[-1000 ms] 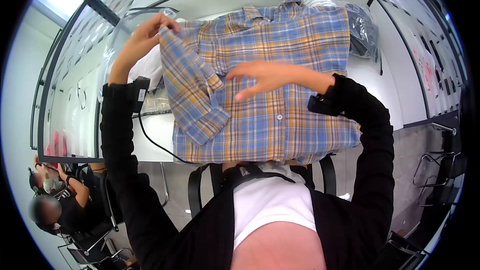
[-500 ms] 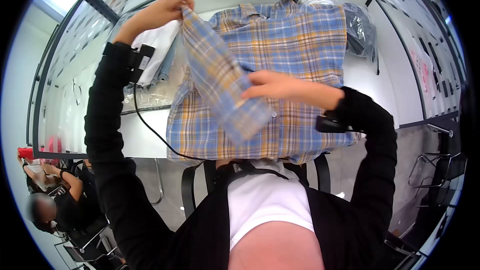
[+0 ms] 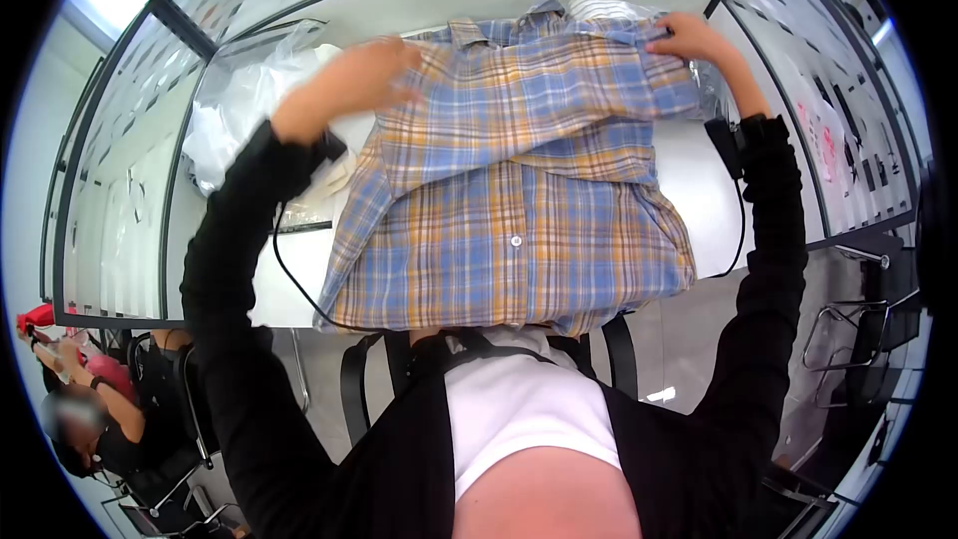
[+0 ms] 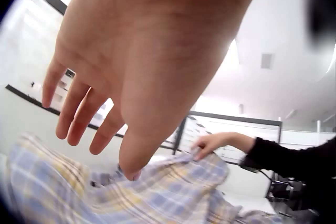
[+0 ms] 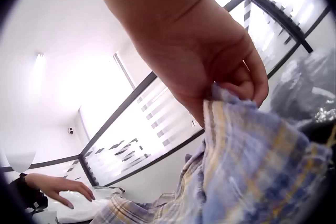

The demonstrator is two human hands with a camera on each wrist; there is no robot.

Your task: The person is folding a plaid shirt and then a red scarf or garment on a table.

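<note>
A blue and yellow plaid shirt (image 3: 449,250) lies buttoned side up on the white table, its collar at the far edge. One sleeve (image 3: 519,110) stretches across the upper part of the shirt toward the right. At the sleeve's cuff end, my right hand (image 3: 689,40) pinches the cloth between thumb and curled fingers, plain in the right wrist view, where the cuff (image 5: 252,140) hangs from the fingertips. Over the shirt's left shoulder hovers my left hand (image 3: 364,78), blurred in the head view. Its fingers (image 4: 73,108) are spread and hold nothing.
Clear plastic bags with white cloth (image 3: 239,105) lie at the table's left. A dark plastic-wrapped bundle (image 5: 310,87) sits at the back right. Framed panels (image 3: 778,120) fence the table. Cables trail from both wrist cameras, and another person (image 3: 95,429) sits at far left.
The sleeve, earlier held up by my left hand, now lies across the shirt. My right hand has moved to the far right with its cuff, while the left has let go.
</note>
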